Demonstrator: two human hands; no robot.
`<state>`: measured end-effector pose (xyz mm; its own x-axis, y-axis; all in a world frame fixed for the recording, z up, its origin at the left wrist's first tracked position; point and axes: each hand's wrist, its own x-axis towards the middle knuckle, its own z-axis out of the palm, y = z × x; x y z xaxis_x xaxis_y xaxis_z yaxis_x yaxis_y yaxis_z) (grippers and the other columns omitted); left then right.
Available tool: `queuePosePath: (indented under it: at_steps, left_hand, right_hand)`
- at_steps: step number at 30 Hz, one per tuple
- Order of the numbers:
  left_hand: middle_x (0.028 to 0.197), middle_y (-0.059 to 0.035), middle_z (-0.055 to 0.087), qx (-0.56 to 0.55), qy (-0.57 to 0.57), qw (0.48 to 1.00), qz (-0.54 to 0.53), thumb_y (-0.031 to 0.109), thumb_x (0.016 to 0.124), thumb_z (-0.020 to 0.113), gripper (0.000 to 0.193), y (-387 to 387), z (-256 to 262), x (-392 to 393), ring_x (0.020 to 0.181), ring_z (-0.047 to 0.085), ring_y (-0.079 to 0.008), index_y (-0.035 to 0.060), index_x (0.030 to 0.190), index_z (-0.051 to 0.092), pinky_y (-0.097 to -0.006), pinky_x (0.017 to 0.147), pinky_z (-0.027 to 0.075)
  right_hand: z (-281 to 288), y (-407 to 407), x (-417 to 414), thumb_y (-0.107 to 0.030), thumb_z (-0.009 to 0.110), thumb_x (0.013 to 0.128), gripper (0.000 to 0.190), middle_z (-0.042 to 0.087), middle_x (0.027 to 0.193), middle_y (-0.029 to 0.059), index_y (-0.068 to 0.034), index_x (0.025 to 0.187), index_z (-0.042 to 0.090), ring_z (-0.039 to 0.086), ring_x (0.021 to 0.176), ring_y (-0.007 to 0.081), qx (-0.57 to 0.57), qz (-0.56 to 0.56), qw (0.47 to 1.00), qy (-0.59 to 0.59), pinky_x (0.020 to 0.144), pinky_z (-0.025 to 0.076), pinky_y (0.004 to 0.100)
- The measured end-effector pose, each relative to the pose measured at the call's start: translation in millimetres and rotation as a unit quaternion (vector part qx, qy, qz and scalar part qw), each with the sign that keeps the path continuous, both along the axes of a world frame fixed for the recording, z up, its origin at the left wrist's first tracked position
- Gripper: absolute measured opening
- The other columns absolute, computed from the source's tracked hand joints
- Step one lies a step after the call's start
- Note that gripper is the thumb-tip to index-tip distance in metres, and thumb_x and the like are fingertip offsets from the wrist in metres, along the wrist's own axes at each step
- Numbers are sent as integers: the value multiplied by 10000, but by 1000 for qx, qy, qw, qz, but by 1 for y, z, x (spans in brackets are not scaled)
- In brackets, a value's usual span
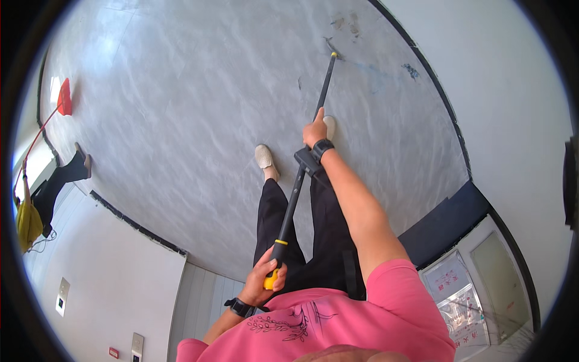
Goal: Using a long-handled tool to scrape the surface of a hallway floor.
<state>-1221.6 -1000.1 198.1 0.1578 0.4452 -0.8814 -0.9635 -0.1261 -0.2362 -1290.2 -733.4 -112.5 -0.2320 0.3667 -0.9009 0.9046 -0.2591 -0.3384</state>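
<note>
My left hand is wrapped around the black and yellow grip at the near end of a long black pole. Farther along the same pole, my right hand holds the shaft, thumb pointing forward. The pole slopes away to the grey floor and ends in a yellow collar and a narrow dark head, perhaps a scraper blade, which appears to touch the floor. A black block sits against the pole by my right wrist; whether it is fixed there I cannot tell. Both wrists wear black bands.
Brownish debris lies beyond the tool head, and a blue clump near the right wall. A dark scrap lies left of the pole. At far left, another person holds a red long-handled broom. A white cabinet stands lower right.
</note>
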Motion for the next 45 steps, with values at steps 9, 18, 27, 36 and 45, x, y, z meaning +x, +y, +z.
queuePosePath:
  at_steps: [9, 18, 27, 36, 45]
  left_hand:
    - [780, -82, 484, -9, -3, 1000, -7, 243, 953, 538, 585, 15, 2, 0, 531, 451, -129, 204, 1465, 256, -245, 471, 396]
    - [800, -105, 515, 65, 51, 992, -90, 257, 964, 525, 538, -4, -20, 14, 578, 505, -170, 196, 1442, 286, -286, 521, 428]
    - [733, -90, 498, -24, 8, 992, -121, 256, 995, 490, 469, -18, -2, 31, 540, 483, -152, 189, 1420, 303, -263, 502, 425]
    - [741, -99, 498, -24, -18, 992, -121, 257, 992, 487, 413, -4, -2, 40, 535, 470, -160, 203, 1375, 343, -278, 490, 420]
    - [736, -102, 494, -25, -25, 993, -109, 268, 996, 481, 397, 19, 6, 37, 522, 465, -165, 200, 1364, 346, -270, 483, 410]
  right_hand:
    - [-17, -2, 8, -56, 506, 836, 855, 635, 1019, 289, -44, 1509, -20, 638, 932, 402, 50, 49, 998, 1, 773, 514, 448]
    - [-21, 10, 44, -81, 484, 861, 772, 643, 977, 244, -74, 1516, 76, 665, 717, 319, 60, -33, 998, -3, 605, 538, 397]
    - [-7, -32, 86, -74, 425, 913, 666, 488, 605, 66, -155, 1518, 158, 478, 396, 164, -45, -321, 937, 130, 335, 402, 308]
    - [-5, -22, 81, -62, 414, 881, 694, 605, 721, 161, -166, 1518, 160, 521, 414, 233, 21, -158, 987, 0, 351, 431, 356]
    - [-2, -2, 73, -51, 398, 874, 711, 627, 763, 195, -169, 1525, 140, 559, 441, 264, 21, -120, 992, -18, 373, 453, 369]
